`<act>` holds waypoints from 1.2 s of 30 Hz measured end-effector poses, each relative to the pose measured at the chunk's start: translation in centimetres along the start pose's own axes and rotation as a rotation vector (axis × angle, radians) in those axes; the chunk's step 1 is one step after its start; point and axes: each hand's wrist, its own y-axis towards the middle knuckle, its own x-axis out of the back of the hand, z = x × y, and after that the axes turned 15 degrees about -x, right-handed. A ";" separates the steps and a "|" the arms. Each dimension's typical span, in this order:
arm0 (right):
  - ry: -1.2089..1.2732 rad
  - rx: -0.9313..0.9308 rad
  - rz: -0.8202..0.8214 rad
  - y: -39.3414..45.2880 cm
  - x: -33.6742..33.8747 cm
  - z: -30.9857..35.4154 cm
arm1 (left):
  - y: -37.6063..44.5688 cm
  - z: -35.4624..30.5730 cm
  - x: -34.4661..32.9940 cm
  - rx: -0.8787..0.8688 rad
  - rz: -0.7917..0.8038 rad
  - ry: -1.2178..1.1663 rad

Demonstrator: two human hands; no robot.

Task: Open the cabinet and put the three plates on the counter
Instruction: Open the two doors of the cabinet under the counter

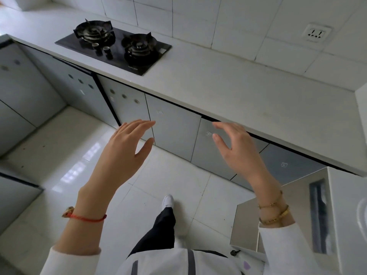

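Left hand (pixel 121 153): bare, with no ring to be seen.
Left wrist: a thin red string band (pixel 87 217) is tied round it, with a small gold and red charm at the outer side.
Right hand (pixel 238 149): bare, with no ring to be seen.
Right wrist: two gold bracelets (pixel 275 212) are worn, one thin chain and one thicker band below it.
Sleeves: long white sleeves (pixel 282 253) are worn on both arms.
Top: a white top (pixel 164 262) with grey stripes is worn.
Leg: dark trousers (pixel 158 231) are worn.
Foot: a white shoe (pixel 168 201) is worn.
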 end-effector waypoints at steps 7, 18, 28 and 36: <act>0.012 -0.005 -0.033 7.8 -0.8 1.0 | 7.3 4.9 -1.2 -0.025 0.025 0.005; 0.024 -0.060 -0.067 17.4 -1.9 2.7 | 17.2 11.2 -1.3 -0.081 0.078 0.010; 0.017 -0.077 -0.059 20.5 -2.0 2.1 | 20.1 12.0 -2.6 -0.079 0.088 -0.030; 0.007 -0.035 -0.008 22.1 -1.2 0.3 | 20.4 10.9 -4.6 -0.041 0.081 -0.014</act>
